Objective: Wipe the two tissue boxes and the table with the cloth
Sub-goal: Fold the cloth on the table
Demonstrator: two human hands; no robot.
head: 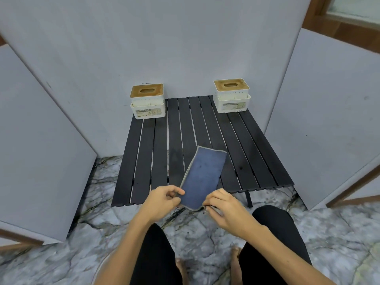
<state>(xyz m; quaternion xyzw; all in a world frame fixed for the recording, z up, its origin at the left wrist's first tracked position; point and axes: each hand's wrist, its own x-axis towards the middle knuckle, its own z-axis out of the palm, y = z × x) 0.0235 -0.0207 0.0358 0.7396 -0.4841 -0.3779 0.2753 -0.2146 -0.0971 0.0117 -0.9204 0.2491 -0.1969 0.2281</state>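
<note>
Left hand (162, 199) and right hand (223, 205) each pinch a near corner of the blue cloth (202, 177), which is folded narrow and held over the near edge of the black slatted counter (144, 153). Judged best practice: hold the fold flat and taut, giving one broad wiping face. White tissue box with wooden lid (147, 101) stands at the far left corner, its twin (232, 96) at the far right corner, neither touched.

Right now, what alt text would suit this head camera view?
A person's left hand and right hand pinch a folded blue cloth over the near edge of a black slatted table. Two white tissue boxes stand at its far corners.
</note>
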